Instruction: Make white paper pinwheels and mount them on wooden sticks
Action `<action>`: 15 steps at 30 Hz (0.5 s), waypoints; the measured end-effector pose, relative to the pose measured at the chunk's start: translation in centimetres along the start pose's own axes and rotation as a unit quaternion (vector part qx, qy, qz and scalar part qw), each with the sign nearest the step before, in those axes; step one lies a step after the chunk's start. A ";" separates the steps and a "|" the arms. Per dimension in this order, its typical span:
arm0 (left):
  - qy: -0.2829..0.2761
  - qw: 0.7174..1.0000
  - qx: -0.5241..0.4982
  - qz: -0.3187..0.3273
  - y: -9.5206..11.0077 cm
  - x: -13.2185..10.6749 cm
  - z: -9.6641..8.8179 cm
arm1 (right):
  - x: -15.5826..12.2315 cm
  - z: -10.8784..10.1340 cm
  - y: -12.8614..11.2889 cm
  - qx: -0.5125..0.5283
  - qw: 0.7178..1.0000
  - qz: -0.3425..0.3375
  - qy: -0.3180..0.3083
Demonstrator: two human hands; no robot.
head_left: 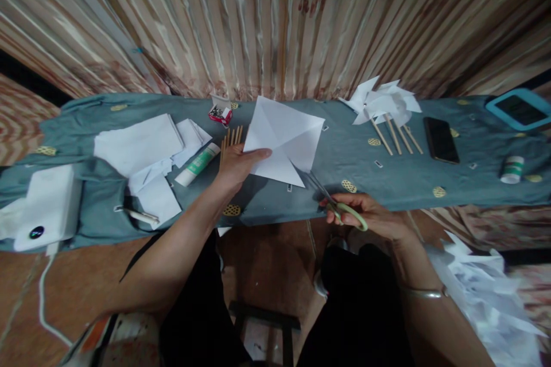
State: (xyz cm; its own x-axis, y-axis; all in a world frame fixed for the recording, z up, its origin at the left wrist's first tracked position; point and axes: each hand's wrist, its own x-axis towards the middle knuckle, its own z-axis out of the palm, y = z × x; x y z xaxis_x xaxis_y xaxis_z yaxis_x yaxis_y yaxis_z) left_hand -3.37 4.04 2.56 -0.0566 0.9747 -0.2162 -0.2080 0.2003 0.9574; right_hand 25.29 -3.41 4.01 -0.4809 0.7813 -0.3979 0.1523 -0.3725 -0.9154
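Observation:
A square sheet of white paper [286,132] with diagonal creases is held above the cloth by my left hand [241,163], thumb on top at its left edge. A slit runs inward from the sheet's lower right corner. In my right hand [365,212] is a pair of scissors [350,215] with light green handles, my fingers through the loops. Its blades point up and left and meet the paper beside the slit. Several thin wooden sticks [232,136] lie just behind my left hand, with a small red box of pins [220,112] farther back.
Several paper pinwheels [385,103] on sticks lie at right, near a black phone [441,139], a blue-framed device [520,109] and a glue stick [512,170]. Left are paper sheets [140,143], a white-green tube [197,165], a pen [140,215] and a white corded device [49,203].

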 end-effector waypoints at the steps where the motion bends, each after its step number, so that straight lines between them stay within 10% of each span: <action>1: 0.004 1.000 0.001 -0.001 0.0 0.1 -0.1 | -0.3 -0.6 -0.1 -0.008 1.000 -0.006 0.017; 9: -0.062 0.992 0.096 -0.048 -0.6 -0.4 0.6 | 0.4 -3.0 -0.3 0.017 0.931 -0.157 0.328; 15: -0.147 0.967 0.204 -0.044 -0.8 -1.3 1.6 | 1.3 -2.3 -0.7 -0.085 0.924 -0.172 0.330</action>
State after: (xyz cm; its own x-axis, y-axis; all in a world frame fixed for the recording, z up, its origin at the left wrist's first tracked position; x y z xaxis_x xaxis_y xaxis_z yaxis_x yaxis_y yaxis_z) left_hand -1.54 2.79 2.41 0.2358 0.9263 -0.2941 0.2058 0.2481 0.9466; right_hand 26.56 -0.95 4.03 0.0973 0.9951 0.0190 0.2492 -0.0059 -0.9684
